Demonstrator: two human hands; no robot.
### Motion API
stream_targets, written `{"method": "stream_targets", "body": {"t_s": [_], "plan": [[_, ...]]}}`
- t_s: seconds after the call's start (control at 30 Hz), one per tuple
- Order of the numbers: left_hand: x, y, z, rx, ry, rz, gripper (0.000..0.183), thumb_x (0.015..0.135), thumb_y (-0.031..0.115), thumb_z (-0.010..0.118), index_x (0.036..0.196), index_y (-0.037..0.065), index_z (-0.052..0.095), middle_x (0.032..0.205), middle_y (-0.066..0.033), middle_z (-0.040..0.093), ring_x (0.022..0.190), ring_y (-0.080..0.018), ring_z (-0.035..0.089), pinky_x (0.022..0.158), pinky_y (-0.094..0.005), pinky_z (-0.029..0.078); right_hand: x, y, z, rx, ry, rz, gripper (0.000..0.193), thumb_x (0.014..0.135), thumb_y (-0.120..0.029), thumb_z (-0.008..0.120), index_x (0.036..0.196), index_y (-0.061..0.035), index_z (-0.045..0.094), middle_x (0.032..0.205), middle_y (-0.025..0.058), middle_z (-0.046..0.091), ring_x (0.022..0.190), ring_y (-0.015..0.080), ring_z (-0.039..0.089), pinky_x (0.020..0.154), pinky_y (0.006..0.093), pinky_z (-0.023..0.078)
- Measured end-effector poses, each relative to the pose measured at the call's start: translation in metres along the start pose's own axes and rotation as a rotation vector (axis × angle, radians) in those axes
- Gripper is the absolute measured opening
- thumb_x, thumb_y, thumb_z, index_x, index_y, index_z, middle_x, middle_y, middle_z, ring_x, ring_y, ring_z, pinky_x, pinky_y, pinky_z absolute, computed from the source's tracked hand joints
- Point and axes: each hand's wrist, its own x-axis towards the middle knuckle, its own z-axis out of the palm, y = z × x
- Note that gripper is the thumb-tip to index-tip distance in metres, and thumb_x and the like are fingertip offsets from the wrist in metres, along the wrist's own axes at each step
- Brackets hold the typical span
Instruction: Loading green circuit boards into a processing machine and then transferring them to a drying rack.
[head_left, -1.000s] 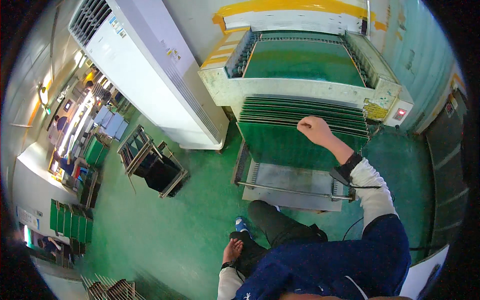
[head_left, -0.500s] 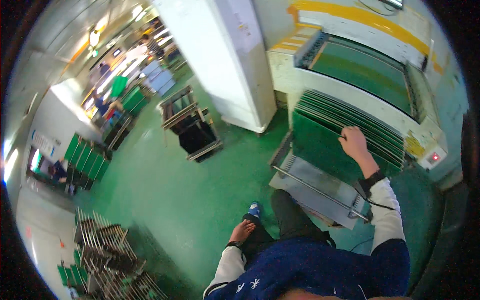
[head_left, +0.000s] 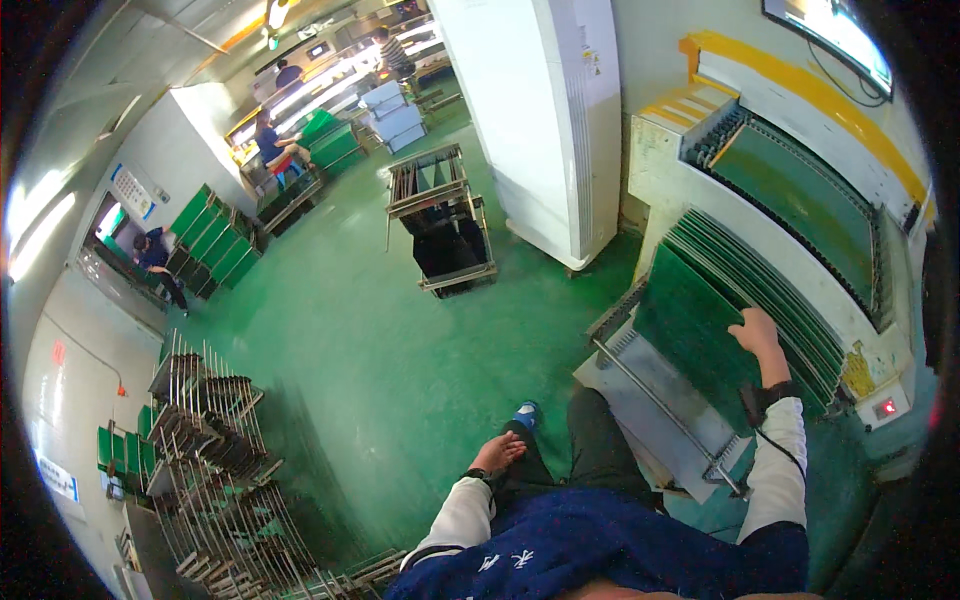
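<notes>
My right hand [head_left: 757, 332] is closed on the top edge of the front green panel [head_left: 690, 310], its fingers bent over that edge. Behind this flat sheet, several similar green panels [head_left: 775, 290] lean in a slanted row. They rest in a rack with a metal rod [head_left: 655, 382] and toothed side strips, above a grey metal plate [head_left: 625, 375]. Down beside my thigh, my left hand [head_left: 500, 452] hangs with fingers stretched out and holds nothing.
A machine with a green bed [head_left: 800, 200] stands behind the panels; its red-lit switch [head_left: 885, 408] is at right. A white cabinet [head_left: 545, 130] and a wheeled rack [head_left: 440, 225] stand ahead. Metal racks [head_left: 215, 440] are stacked at left. A seated person [head_left: 270, 140] works far off.
The view has swung left, so the racks and panels sit farther right in the picture. My right hand stays at the panel's top edge; my left hand remains beside my thigh.
</notes>
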Motion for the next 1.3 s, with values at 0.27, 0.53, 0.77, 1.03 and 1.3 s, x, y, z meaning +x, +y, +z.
{"method": "stream_targets", "body": {"t_s": [0.27,0.53,0.77,1.03,1.3], "plan": [[-0.008,0.001,0.005,-0.004,-0.010,0.021,0.041,0.087,0.029,0.050,0.111,-0.004,0.042,0.105,-0.0191,0.052,0.096,-0.0271,0.054,0.082,-0.0334,0.046,-0.016,-0.016,-0.002,0.032,0.118,0.010,0.037,0.068,-0.027,0.062,0.092,0.0010,0.058,0.092,0.0225,0.058,0.085,0.0377,0.056,0.075,0.0441,0.044],[0.005,-0.006,-0.007,-0.024,-0.002,0.046,0.037,0.086,0.027,0.052,0.105,-0.004,0.045,0.093,-0.0180,0.056,0.085,-0.0269,0.057,0.078,-0.0358,0.048,-0.015,-0.015,0.001,-0.012,0.022,0.126,0.047,0.071,-0.023,0.064,0.109,0.0022,0.051,0.108,0.0199,0.053,0.101,0.0337,0.050,0.086,0.0402,0.040],[0.009,-0.007,-0.010,-0.036,0.013,0.027,0.031,0.087,0.026,0.051,0.099,-0.002,0.045,0.090,-0.0177,0.055,0.085,-0.0271,0.057,0.077,-0.0357,0.049,-0.011,-0.020,0.003,-0.043,0.013,0.152,0.049,0.071,-0.022,0.065,0.112,0.0008,0.051,0.111,0.0191,0.053,0.104,0.0329,0.049,0.087,0.0400,0.039],[0.015,-0.010,-0.014,-0.092,-0.033,0.007,0.033,0.086,0.028,0.051,0.100,-0.001,0.045,0.092,-0.0168,0.055,0.087,-0.0257,0.056,0.077,-0.0351,0.049,-0.009,-0.012,0.012,-0.079,0.054,0.142,0.047,0.072,-0.028,0.064,0.110,-0.0020,0.051,0.110,0.0168,0.054,0.104,0.0309,0.049,0.089,0.0392,0.039],[0.010,-0.010,-0.009,-0.087,-0.008,0.045,0.034,0.084,0.027,0.055,0.100,-0.001,0.046,0.091,-0.0169,0.057,0.084,-0.0258,0.058,0.076,-0.0337,0.049,-0.013,-0.016,0.007,-0.061,0.060,0.162,0.048,0.072,-0.025,0.064,0.112,-0.0015,0.051,0.111,0.0171,0.053,0.103,0.0316,0.050,0.087,0.0397,0.040]]}}
